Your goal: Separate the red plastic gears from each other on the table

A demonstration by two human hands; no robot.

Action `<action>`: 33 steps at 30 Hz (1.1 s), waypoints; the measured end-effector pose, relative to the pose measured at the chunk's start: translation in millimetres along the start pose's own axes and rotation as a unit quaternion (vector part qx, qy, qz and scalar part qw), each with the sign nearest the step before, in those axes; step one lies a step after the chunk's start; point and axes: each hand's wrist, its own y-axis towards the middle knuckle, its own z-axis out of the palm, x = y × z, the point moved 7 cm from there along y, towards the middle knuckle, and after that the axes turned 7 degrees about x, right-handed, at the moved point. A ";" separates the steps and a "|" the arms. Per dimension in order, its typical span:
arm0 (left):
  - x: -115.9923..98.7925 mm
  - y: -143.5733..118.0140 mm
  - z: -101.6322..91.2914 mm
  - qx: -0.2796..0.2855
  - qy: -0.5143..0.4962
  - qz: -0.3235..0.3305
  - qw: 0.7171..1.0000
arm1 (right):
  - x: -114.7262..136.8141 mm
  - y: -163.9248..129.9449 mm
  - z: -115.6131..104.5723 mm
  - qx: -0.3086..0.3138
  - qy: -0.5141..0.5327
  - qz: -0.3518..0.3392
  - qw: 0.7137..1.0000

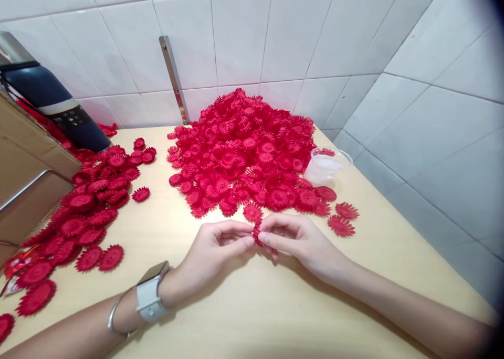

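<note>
Between my two hands, a small red toothed disc (pixel 257 232) stands on edge, pinched by the fingertips from both sides. My left hand (pixel 220 243) is closed, thumb and fingers meeting at the disc's left side. My right hand (pixel 299 239) grips its right side the same way, thumb in front. The fingers cover most of the disc. Just beyond it, another red toothed disc (pixel 252 212) lies at the front of a big heap of red toothed discs (pixel 240 154). A watch and a bangle are on my left wrist.
At right, a clear plastic cup (pixel 326 167) stands by the heap, with loose discs (pixel 342 226) nearby. On the left lie a second spread of red discs (pixel 94 191), a cardboard box (pixel 31 165) and a dark blue bottle (pixel 55 102). A tiled wall (pixel 244 39) closes off the back.
</note>
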 end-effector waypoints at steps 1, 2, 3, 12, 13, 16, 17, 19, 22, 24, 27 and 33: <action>0.1 0.1 0.0 0.000 -0.003 0.000 1.000 | -0.2 -0.3 0.0 0.000 -0.003 0.000 1.000; 0.2 0.1 0.0 0.001 -0.004 0.001 1.000 | -0.4 -0.6 -0.1 0.000 -0.007 0.000 1.000; 0.1 0.1 -0.2 0.001 -0.004 0.002 1.000 | -0.5 -0.8 -0.2 -0.002 -0.011 0.000 1.000; 3.3 0.3 -1.0 0.007 -0.007 0.001 1.000 | 1.0 -0.9 -1.0 -0.021 -0.044 -0.006 0.999; 3.5 0.4 -1.3 0.005 -0.008 0.001 1.000 | 1.5 -1.2 -0.7 -0.021 -0.049 -0.007 0.999; 4.2 0.5 -1.6 0.001 -0.011 -0.002 1.000 | 2.8 -2.3 -0.3 -0.022 -0.062 -0.010 0.998; 4.2 0.5 -1.2 0.003 -0.014 -0.003 1.000 | 3.1 -2.6 -0.3 -0.023 -0.067 -0.011 0.997; 3.8 0.7 -0.4 0.007 -0.022 -0.002 1.000 | 3.1 -3.0 -0.3 -0.022 -0.071 -0.012 0.997; 2.7 0.7 0.5 0.012 -0.031 0.000 0.999 | 1.4 -2.7 0.1 -0.013 -0.064 -0.011 0.998; 2.6 0.5 1.5 0.017 -0.036 -0.004 0.999 | 0.1 -2.4 0.6 -0.007 -0.055 -0.011 0.998; 3.4 0.0 3.5 0.023 -0.048 -0.016 0.998 | -1.3 -2.6 2.0 -0.002 -0.055 -0.008 0.998; 5.3 -0.2 0.6 -0.001 0.015 -0.043 0.999 | -0.2 -5.5 3.4 -0.005 -0.077 -0.010 0.997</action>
